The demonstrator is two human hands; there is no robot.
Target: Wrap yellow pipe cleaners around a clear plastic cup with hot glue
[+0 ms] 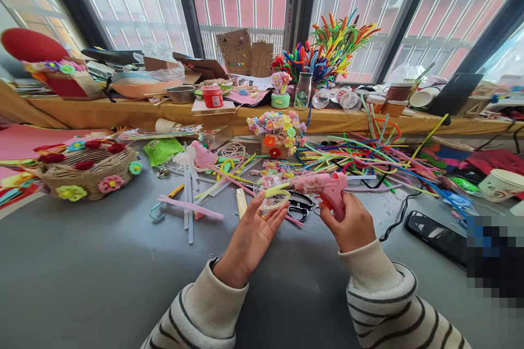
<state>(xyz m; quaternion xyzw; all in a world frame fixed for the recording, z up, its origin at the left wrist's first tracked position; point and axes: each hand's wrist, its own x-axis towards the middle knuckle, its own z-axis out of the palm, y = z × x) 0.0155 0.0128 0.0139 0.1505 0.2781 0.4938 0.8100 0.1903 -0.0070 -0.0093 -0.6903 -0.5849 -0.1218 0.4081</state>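
Note:
My left hand (254,240) pinches a pale yellow pipe cleaner (275,191) bent into a loop, holding it above the table. My right hand (355,222) is wrapped around the handle of a pink hot glue gun (336,192), a finger at its red trigger. The gun's nozzle points left and reaches the yellow loop; whether it touches cannot be made out. Clear crinkled plastic (268,181) shows just behind the loop. Black-handled scissors (298,211) lie beneath the gun, and a cream lighter (241,203) lies beside my left fingers.
Clear glue sticks (188,202) and a pink pipe cleaner (190,206) lie to the left, near a flower-trimmed twine basket (92,174). A small flower basket (275,147) stands behind my hands. Tangled pipe cleaners (360,155) spread right, with a phone (436,237) and black cord (397,221).

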